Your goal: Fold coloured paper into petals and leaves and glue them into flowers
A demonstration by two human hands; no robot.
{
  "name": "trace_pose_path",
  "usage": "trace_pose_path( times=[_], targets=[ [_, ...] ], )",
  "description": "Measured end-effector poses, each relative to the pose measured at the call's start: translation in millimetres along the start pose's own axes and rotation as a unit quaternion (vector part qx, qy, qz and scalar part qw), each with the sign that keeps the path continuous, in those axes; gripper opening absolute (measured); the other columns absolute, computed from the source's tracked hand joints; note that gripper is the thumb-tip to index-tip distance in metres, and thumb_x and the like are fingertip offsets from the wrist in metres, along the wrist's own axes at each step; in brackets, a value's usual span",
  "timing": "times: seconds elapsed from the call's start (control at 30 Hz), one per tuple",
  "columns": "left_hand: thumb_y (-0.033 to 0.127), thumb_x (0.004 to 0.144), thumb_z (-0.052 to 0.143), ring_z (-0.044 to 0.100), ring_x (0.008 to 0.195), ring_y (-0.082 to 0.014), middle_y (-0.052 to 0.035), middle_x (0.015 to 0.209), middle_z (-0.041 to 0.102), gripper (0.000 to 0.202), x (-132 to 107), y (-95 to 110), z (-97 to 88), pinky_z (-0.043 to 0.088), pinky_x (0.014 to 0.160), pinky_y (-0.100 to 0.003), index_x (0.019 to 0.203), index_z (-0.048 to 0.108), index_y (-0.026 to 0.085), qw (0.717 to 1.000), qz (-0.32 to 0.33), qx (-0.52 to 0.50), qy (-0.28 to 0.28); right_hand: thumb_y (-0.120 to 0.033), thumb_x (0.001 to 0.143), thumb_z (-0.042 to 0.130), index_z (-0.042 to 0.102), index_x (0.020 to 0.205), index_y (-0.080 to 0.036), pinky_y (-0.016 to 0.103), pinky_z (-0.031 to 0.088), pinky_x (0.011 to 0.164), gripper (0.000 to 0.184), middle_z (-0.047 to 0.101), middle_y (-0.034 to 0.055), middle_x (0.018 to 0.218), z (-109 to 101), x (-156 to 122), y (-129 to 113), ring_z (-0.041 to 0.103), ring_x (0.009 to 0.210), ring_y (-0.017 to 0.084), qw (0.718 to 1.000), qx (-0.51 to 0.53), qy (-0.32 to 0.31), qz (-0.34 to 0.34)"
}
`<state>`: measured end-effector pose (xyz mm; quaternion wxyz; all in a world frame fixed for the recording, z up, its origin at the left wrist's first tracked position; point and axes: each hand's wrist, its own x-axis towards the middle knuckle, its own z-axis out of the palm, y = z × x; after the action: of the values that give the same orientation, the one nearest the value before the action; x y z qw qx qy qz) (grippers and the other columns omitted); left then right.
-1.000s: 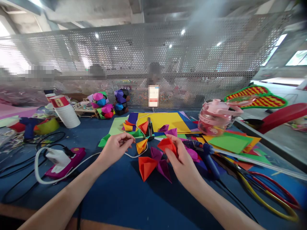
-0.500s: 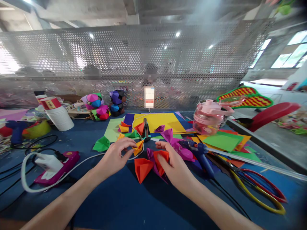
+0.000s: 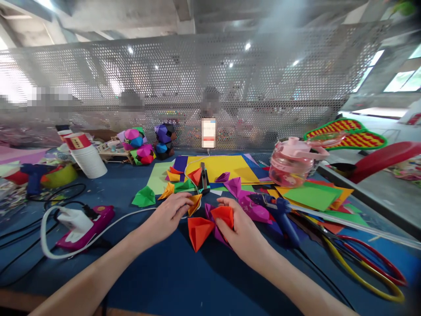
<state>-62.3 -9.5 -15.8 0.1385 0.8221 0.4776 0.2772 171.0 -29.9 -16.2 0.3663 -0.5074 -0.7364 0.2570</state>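
Note:
My left hand [image 3: 173,213] has its fingertips and thumb closed on the edge of a yellow-orange folded paper piece [image 3: 195,204]. In my right hand [image 3: 241,226] a red-orange folded paper piece [image 3: 223,216] is held between thumb and fingers, and a purple folded piece [image 3: 219,237] sits against it, partly hidden. Another red-orange folded piece [image 3: 199,232] lies on the blue table between the hands. Farther back are a green folded piece [image 3: 144,197], a pinkish-purple one [image 3: 233,186] and several small orange and yellow ones.
A blue glue gun [image 3: 284,219] and large scissors [image 3: 365,259] lie at right, beside stacked coloured paper [image 3: 309,195] and a pink jug [image 3: 292,164]. At left stand a magenta power strip [image 3: 85,230] with cables and stacked paper cups [image 3: 88,160]. A stapler [image 3: 204,177] lies ahead.
My left hand has moved slightly right and its fingers have closed in on the yellow-orange piece. The right hand keeps its hold. The whole view has shifted slightly.

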Motion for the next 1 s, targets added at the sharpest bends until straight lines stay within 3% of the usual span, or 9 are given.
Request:
trace_pose_path(
  times=[0.2,0.43,0.57,0.83,1.0],
  targets=[
    [0.029,0.099,0.035,0.042,0.135,-0.0221,-0.0078,0.143,0.048,0.031,0,2,-0.2,0.036,0.113,-0.042,0.112,0.062,0.022,0.999,0.021,0.000,-0.030,-0.028,0.087,0.047,0.048,0.121,-0.018,0.041,0.044,0.103,0.036,0.056,0.0134,0.127,1,-1,1,0.055,0.119,0.024,1.000,-0.016,-0.004,-0.008],
    [0.029,0.099,0.035,0.058,0.106,-0.0192,-0.0094,0.113,0.059,0.032,2,6,-2.3,0.049,0.094,-0.033,0.101,0.065,0.020,1.000,0.017,-0.009,-0.004,-0.030,0.089,0.046,0.047,0.122,-0.018,0.043,0.044,0.102,0.036,0.057,0.0135,0.126,1,-1,1,0.055,0.119,0.025,1.000,-0.005,-0.005,-0.010],
    [0.027,0.100,0.033,0.058,0.100,-0.0175,-0.0085,0.109,0.058,0.034,2,12,-6.3,0.050,0.089,-0.029,0.100,0.066,0.020,0.999,0.011,-0.043,0.004,-0.032,0.093,0.038,0.049,0.119,-0.021,0.043,0.044,0.102,0.030,0.059,0.0113,0.125,-3,0,0,0.055,0.119,0.024,1.000,0.024,0.003,-0.008],
    [0.026,0.099,0.035,0.059,0.102,-0.0183,-0.0096,0.113,0.059,0.033,1,16,-8.0,0.050,0.088,-0.030,0.108,0.066,0.020,0.999,0.008,-0.043,0.026,-0.035,0.092,0.040,0.047,0.123,-0.020,0.045,0.046,0.098,0.035,0.060,0.0131,0.120,-6,2,-3,0.057,0.115,0.026,0.999,0.014,0.034,-0.007],
    [0.023,0.099,0.035,0.057,0.115,-0.0194,-0.0102,0.125,0.059,0.033,0,11,-2.9,0.048,0.097,-0.032,0.117,0.063,0.020,0.999,0.036,-0.033,0.011,-0.034,0.091,0.043,0.045,0.126,-0.021,0.047,0.045,0.100,0.038,0.058,0.0138,0.123,-2,2,2,0.054,0.120,0.027,0.999,0.000,0.031,-0.011]
  ],
)
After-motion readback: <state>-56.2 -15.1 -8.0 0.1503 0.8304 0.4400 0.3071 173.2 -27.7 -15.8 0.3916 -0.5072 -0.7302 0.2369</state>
